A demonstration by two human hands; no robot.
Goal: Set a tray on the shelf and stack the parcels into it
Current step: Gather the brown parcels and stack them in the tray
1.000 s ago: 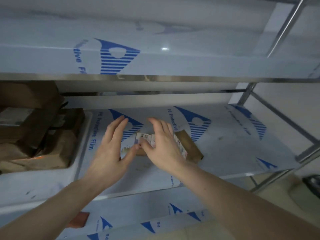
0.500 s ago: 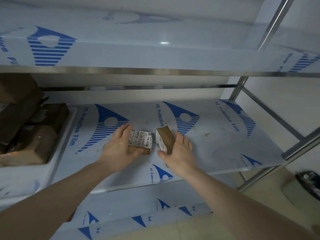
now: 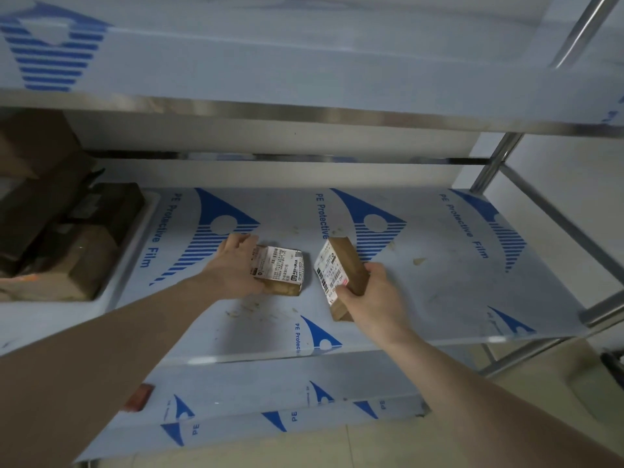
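I see left hand [image 3: 236,265] gripping the labelled parcel [image 3: 282,270] flat on the shelf [image 3: 439,282], long axis left-right. Right hand [image 3: 374,295] clutches second parcel [image 3: 341,271], tilted on edge, long axis pointing away. Tray [image 3: 135,258] far left.

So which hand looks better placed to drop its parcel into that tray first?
Probably the left hand. It grips the flat parcel and is nearer the tray at the shelf's left end. The right hand holds the tilted parcel further right, so it would have to cross over.
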